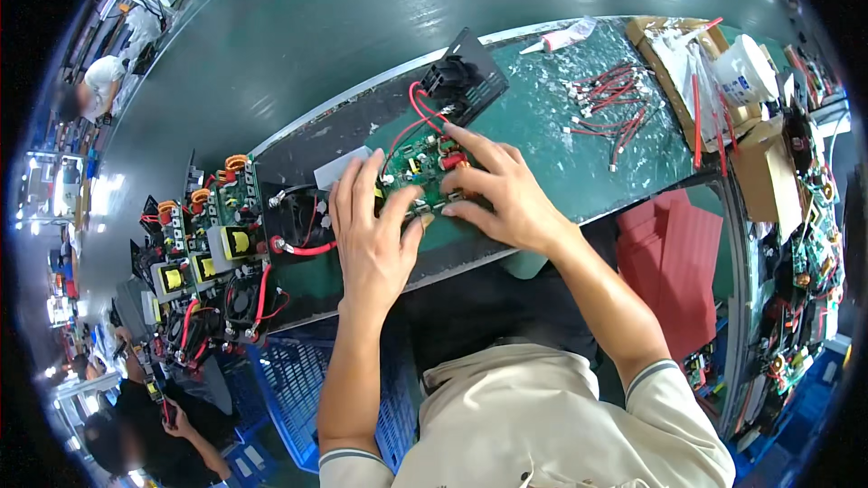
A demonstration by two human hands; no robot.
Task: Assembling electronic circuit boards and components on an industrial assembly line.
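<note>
A green circuit board point(416, 161) with a red cylindrical component lies before me on the bench, partly covered by my fingers. My left hand point(371, 226) grips its left and near side, with the thumb and index finger bent close together at the near edge. My right hand point(502, 185) grips the right side, its fingers curled around the parts there; the fingertips partly hide what they touch. Red wires point(418, 108) run from the board to a black fan point(452, 77) on a black vented panel point(488, 81). A grey plate point(342, 169) lies beside my left fingertips.
Several boards with fans and yellow transformers point(208, 262) crowd the bench's left end. To the right are red-black wire leads point(615, 95), a glue tube point(562, 36), a cardboard box point(669, 81) and a white tub point(746, 70). A blue crate point(294, 389) stands below; a co-worker point(154, 425) sits lower left.
</note>
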